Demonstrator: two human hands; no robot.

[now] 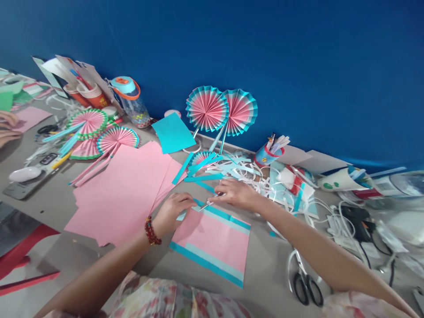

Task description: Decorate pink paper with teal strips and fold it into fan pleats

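A pink sheet [212, 240] with teal and pale blue strips along two opposite edges lies flat in front of me. My left hand [177, 208], with a red bead bracelet at the wrist, pinches the sheet's far left corner, where a pale strip sticks out. My right hand [233, 194] is closed around what look like small scissors [206, 206]; their metal tip lies over the strip end beside my left fingers. The fingers partly hide the handle. A second pair of scissors [307, 287] with black handles rests near my right forearm.
Pink sheets [122, 194] are stacked at left. Folded paper fans [207, 109] lean against the blue wall. White paper scraps [247, 172] lie behind my hands. A pen cup [268, 154], a bottle [132, 104] and a glue gun [359, 221] stand or lie around. Another person's hand [8, 126] shows far left.
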